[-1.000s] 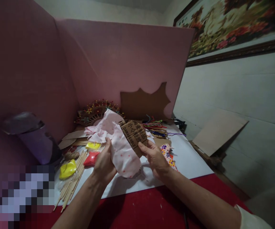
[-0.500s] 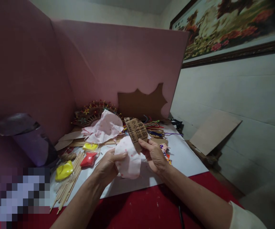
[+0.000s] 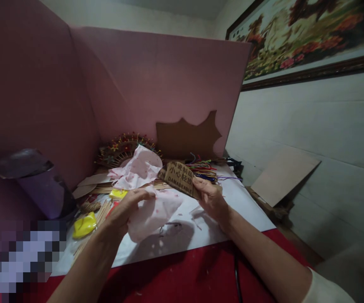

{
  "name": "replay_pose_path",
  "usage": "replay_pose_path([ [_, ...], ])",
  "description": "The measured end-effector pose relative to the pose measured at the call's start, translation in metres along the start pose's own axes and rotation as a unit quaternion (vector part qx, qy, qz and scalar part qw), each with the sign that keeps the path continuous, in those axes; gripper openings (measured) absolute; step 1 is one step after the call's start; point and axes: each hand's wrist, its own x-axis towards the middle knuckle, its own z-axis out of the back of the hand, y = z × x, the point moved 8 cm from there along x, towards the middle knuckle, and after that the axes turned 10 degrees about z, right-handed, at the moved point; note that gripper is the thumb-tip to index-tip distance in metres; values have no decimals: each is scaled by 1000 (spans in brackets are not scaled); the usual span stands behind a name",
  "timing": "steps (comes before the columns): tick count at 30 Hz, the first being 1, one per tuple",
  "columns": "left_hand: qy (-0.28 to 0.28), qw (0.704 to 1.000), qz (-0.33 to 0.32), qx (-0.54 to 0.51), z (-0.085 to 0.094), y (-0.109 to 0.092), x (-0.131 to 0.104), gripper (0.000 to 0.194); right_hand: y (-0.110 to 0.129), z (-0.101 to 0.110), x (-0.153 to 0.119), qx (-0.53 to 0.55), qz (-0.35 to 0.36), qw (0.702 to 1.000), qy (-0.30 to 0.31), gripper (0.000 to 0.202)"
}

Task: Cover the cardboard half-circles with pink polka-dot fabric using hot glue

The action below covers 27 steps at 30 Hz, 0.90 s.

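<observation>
My left hand (image 3: 127, 212) grips a thin pale pink cloth piece (image 3: 152, 213) by its upper left side, and the cloth hangs over the white sheet. Pinched in my right hand (image 3: 212, 197) is a brown cardboard piece (image 3: 179, 177) printed with dark lettering, its long side slanting down to the right. The cardboard is just above and right of the cloth. A dark thin tool (image 3: 172, 224) lies on the white sheet between my hands, its outline unclear.
Behind my hands lie a crumpled pink cloth (image 3: 137, 170), colored cords and blue-handled scissors (image 3: 212, 178). Yellow packets (image 3: 84, 225) and wooden sticks are at left, near a purple bin (image 3: 47, 189). A jagged cardboard (image 3: 186, 139) leans on the pink panel.
My hands have moved apart. The pink cloth has shifted left and down with my left hand. The cardboard has turned flatter in my right hand, uncovering the dark tool on the sheet.
</observation>
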Motion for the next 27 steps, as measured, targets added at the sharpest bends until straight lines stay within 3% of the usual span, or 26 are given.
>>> replay_pose_path([
  [4,33,999,4,30,-8,-3,-4,17,3,-15,-10,11,-68,989,133,28],
  [8,110,990,35,80,-33,3,-12,21,-8,-27,-21,16,-116,972,202,30],
  [13,181,979,45,82,-50,12,-16,12,-22,-20,-18,-2,-105,984,141,13],
  [17,171,984,24,52,-43,13,-11,22,-24,-9,-10,-60,-86,988,114,19],
  [22,191,980,34,42,-39,18,-6,32,-28,3,-3,-101,-102,981,132,26],
  [27,164,983,43,67,-31,24,-3,31,-32,4,-5,-125,-117,972,164,27],
])
